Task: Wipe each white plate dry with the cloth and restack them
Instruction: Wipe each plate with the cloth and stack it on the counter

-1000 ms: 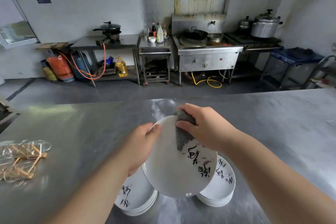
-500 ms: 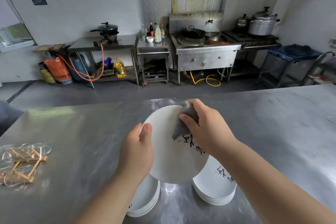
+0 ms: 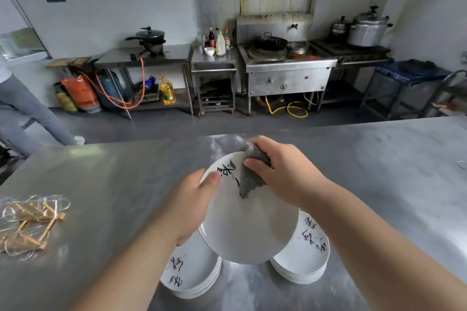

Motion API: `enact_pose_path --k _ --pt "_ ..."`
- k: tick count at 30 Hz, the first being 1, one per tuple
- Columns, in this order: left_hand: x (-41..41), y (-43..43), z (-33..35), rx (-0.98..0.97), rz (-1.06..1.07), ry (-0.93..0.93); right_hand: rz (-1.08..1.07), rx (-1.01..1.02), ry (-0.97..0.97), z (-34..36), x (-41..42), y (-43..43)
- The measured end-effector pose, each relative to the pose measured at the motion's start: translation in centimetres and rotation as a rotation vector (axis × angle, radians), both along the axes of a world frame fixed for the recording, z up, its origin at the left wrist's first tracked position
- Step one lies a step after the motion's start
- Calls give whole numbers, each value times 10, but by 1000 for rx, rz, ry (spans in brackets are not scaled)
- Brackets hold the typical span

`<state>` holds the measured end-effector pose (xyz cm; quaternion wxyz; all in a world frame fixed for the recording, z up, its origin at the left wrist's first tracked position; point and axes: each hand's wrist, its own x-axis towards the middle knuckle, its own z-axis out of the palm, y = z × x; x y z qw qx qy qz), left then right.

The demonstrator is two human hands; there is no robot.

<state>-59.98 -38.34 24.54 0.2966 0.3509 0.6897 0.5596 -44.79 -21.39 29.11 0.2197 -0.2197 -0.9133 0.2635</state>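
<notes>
A white plate [image 3: 249, 230] with black brush lettering near its far rim is tilted up above the steel table. My left hand [image 3: 194, 204] grips its left edge, thumb on the face. My right hand [image 3: 283, 174] grips a grey cloth [image 3: 250, 179] and presses it on the plate's upper part. Below the plate stand two stacks of the same plates: the left stack [image 3: 192, 272] and the right stack [image 3: 303, 252], both partly hidden by the held plate and my arms.
The steel table [image 3: 113, 184] carries a pile of clear-wrapped wooden sticks [image 3: 27, 225] at its left edge. Beyond the table, a person's legs [image 3: 30, 111] stand at the left. Stoves, pots and gas cylinders line the back wall.
The plate has turned in my hands, so the lettering now sits at the upper left instead of the right. The cloth stays on the upper part. A person's legs have come into view at the left.
</notes>
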Motion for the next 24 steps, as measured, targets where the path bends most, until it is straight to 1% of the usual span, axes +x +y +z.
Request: enact_pose_path --k 2,4,6,8,10,12,14,16,17,19,20,22,24 --pt "8 2 -5 47 141 91 -123 -69 104 -11 1 -7" --pt "16 2 -9 83 350 31 -298 -250 222 -33 8 -19" --pt "22 4 -12 116 488 -9 -395 -396 254 -54 14 -34" --pt "26 4 -14 88 466 64 -404 -379 198 -60 16 -32" --pt "26 4 -12 60 344 125 -341 -253 105 -49 13 -13" --pt "26 6 -10 55 301 166 -252 -171 57 -32 8 3" --pt "24 10 -9 100 408 105 -245 -192 106 -28 4 7" --pt "22 17 -8 174 554 -46 -329 -302 181 -42 2 -5" --pt "21 19 -8 194 589 -114 -370 -387 212 -53 2 -15" --pt "19 20 -8 168 547 -180 -415 -558 253 -70 5 -31" --pt "15 19 -9 144 471 -228 -431 -558 254 -73 7 -31" --pt "4 14 -4 81 246 -395 -418 -410 189 -66 13 -11" --pt "-9 8 3 -3 65 -525 -273 -338 88 -45 16 10"
